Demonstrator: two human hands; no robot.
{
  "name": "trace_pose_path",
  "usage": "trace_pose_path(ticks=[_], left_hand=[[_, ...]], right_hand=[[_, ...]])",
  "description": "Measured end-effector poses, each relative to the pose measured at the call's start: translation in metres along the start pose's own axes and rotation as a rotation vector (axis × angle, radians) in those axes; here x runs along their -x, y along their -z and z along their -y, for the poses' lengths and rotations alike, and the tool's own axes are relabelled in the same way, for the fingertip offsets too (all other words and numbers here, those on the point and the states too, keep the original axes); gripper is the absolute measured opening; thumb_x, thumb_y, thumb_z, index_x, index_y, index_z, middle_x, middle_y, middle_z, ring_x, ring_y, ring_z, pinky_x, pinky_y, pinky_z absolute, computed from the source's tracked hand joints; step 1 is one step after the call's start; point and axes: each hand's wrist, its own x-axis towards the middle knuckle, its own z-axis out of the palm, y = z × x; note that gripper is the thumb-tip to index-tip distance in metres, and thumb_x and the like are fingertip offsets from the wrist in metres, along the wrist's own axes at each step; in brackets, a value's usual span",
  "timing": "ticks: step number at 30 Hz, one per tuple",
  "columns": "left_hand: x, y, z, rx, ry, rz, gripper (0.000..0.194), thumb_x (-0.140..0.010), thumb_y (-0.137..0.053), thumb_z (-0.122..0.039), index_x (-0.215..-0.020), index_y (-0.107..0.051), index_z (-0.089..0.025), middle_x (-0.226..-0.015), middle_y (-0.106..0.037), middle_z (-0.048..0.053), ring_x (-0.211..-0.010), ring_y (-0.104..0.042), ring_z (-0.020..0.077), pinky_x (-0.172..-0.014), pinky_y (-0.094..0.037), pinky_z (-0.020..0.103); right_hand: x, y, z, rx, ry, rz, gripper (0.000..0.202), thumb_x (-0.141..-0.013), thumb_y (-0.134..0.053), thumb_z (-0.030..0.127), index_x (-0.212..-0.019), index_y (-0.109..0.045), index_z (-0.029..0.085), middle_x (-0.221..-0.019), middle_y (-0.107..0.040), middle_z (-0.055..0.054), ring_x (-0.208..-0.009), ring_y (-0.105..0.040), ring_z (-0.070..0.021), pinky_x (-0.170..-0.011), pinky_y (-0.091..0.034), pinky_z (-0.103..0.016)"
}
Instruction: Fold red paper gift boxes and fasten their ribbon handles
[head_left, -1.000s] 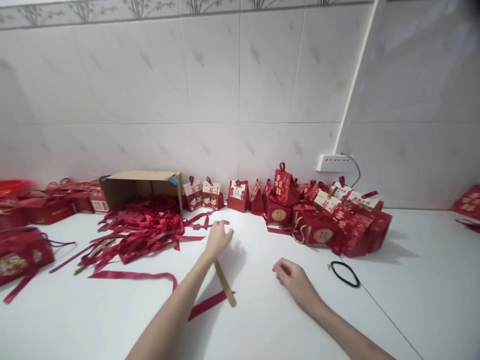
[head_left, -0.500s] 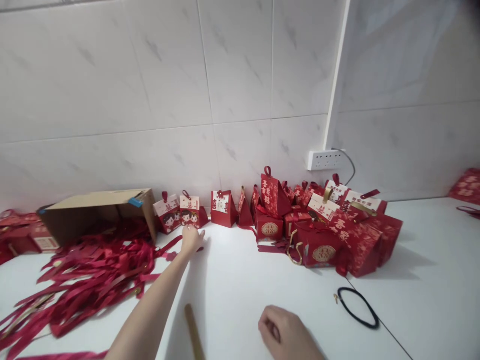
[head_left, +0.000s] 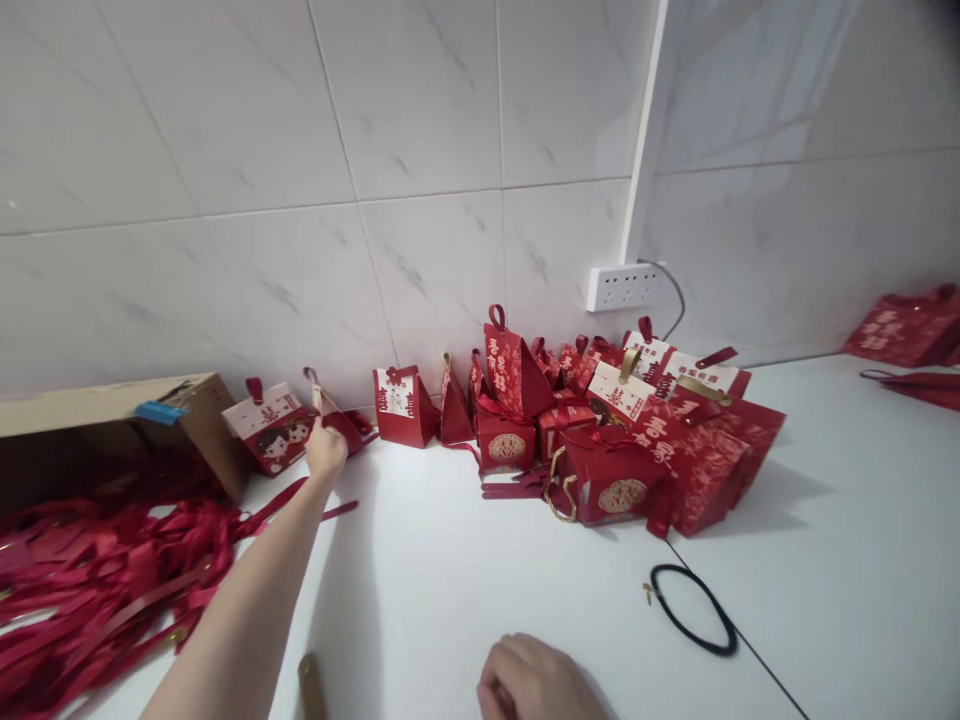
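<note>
My left hand (head_left: 327,452) reaches to the back of the white table and is closed on a small red-and-white paper gift box (head_left: 346,428), which stands at an angle; my fingers partly hide it. Beside it on the left leans a similar gift box (head_left: 271,430) with cartoon faces and a dark red loop on top. To its right stands another red gift box (head_left: 405,408) near the wall. My right hand (head_left: 534,680) rests on the table at the lower edge with its fingers curled in; nothing shows in it.
A cardboard box (head_left: 214,425) lies at left, with a heap of red ribbons (head_left: 112,590) before it. Several red gift boxes (head_left: 615,478) crowd at centre right. A black cord loop (head_left: 694,612) and a gold strip (head_left: 311,685) lie nearer. A power strip (head_left: 622,288) hangs on the wall.
My left hand has gone from beside the gift box to gripping it, and the box has turned. My view has shifted right. My right hand stays curled on the table.
</note>
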Motion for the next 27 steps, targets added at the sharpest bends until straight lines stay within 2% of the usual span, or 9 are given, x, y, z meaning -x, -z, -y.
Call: trace_pose_path(ticks=[2,5,10,12,14,17,20,24,27], left_hand=[[0.012,0.013,-0.007,0.066,-0.052,-0.008,0.038,-0.084,-0.035,-0.022,-0.113,-0.056,-0.013,-0.11,-0.064,0.019,-0.112,-0.056,0.0329,-0.095,-0.043,0.045],[0.042,0.034,-0.023,0.184,-0.166,-0.018,0.034,-0.085,-0.032,-0.027,-0.102,-0.059,-0.015,-0.102,-0.067,0.013,-0.099,-0.061,0.0262,-0.089,-0.048,0.036],[0.121,0.072,-0.033,0.406,-0.308,0.029,0.032,-0.082,-0.036,-0.029,-0.1,-0.058,-0.016,-0.101,-0.068,0.009,-0.092,-0.063,0.0202,-0.081,-0.051,0.029],[0.158,0.082,-0.026,0.587,-0.318,0.155,0.031,-0.079,-0.04,-0.029,-0.1,-0.059,-0.016,-0.1,-0.068,0.009,-0.088,-0.064,0.0206,-0.077,-0.052,0.03],[0.194,0.086,-0.014,0.703,-0.292,0.346,0.034,-0.075,-0.043,-0.028,-0.102,-0.06,-0.016,-0.098,-0.069,0.008,-0.086,-0.065,0.0217,-0.075,-0.054,0.033],[0.234,0.088,0.003,0.629,-0.289,0.662,0.035,-0.07,-0.047,-0.025,-0.098,-0.065,-0.016,-0.091,-0.072,0.007,-0.087,-0.065,0.0235,-0.075,-0.054,0.037],[0.243,0.094,0.01,0.531,-0.303,0.789,0.034,-0.063,-0.047,-0.019,-0.091,-0.068,-0.017,-0.088,-0.073,0.007,-0.09,-0.065,0.0244,-0.078,-0.054,0.039],[0.225,0.111,-0.006,0.577,-0.288,0.599,0.037,-0.068,-0.04,-0.02,-0.095,-0.065,-0.015,-0.106,-0.069,0.01,-0.104,-0.061,0.0236,-0.089,-0.049,0.04],[0.221,0.12,-0.033,0.644,-0.371,0.496,0.032,-0.078,-0.041,-0.032,-0.094,-0.063,-0.014,-0.109,-0.066,0.011,-0.104,-0.06,0.0223,-0.09,-0.047,0.035]], right_hand=[[-0.001,0.014,0.007,-0.049,-0.027,0.048,0.013,-0.069,-0.049,0.01,-0.063,-0.049,0.021,-0.059,-0.059,0.002,-0.052,-0.05,-0.0106,-0.05,-0.031,-0.022],[-0.003,0.034,0.015,-0.188,-0.136,0.085,0.014,-0.077,-0.045,0.016,-0.065,-0.051,0.02,-0.062,-0.058,0.001,-0.056,-0.05,-0.0116,-0.053,-0.033,-0.023],[-0.008,0.045,0.018,-0.551,-0.314,0.022,0.022,-0.084,-0.041,0.032,-0.068,-0.05,0.02,-0.059,-0.051,0.002,-0.055,-0.048,-0.0128,-0.054,-0.037,-0.025],[-0.01,0.045,0.015,-0.639,-0.365,-0.118,0.026,-0.084,-0.04,0.041,-0.077,-0.053,0.02,-0.067,-0.054,0.0,-0.061,-0.051,-0.0149,-0.06,-0.041,-0.028],[-0.01,0.047,0.013,-0.671,-0.399,-0.352,0.033,-0.086,-0.037,0.048,-0.092,-0.053,0.019,-0.086,-0.058,-0.005,-0.077,-0.055,-0.0182,-0.072,-0.045,-0.033],[-0.01,0.058,0.013,-0.677,-0.316,-0.65,0.039,-0.087,-0.034,0.05,-0.109,-0.046,0.02,-0.112,-0.053,-0.011,-0.106,-0.052,-0.0216,-0.091,-0.042,-0.04],[-0.017,0.07,0.02,-0.694,-0.153,-0.606,0.043,-0.084,-0.044,0.047,-0.117,-0.041,0.019,-0.122,-0.049,-0.014,-0.116,-0.049,-0.022,-0.098,-0.038,-0.041],[-0.033,0.081,0.035,-0.647,-0.058,-0.415,0.035,-0.082,-0.05,0.041,-0.108,-0.048,0.018,-0.105,-0.059,-0.01,-0.098,-0.057,-0.0206,-0.09,-0.043,-0.038],[-0.039,0.08,0.045,-0.553,-0.06,-0.414,0.024,-0.084,-0.047,0.042,-0.085,-0.054,0.019,-0.079,-0.059,-0.003,-0.077,-0.057,-0.0182,-0.076,-0.046,-0.032]])
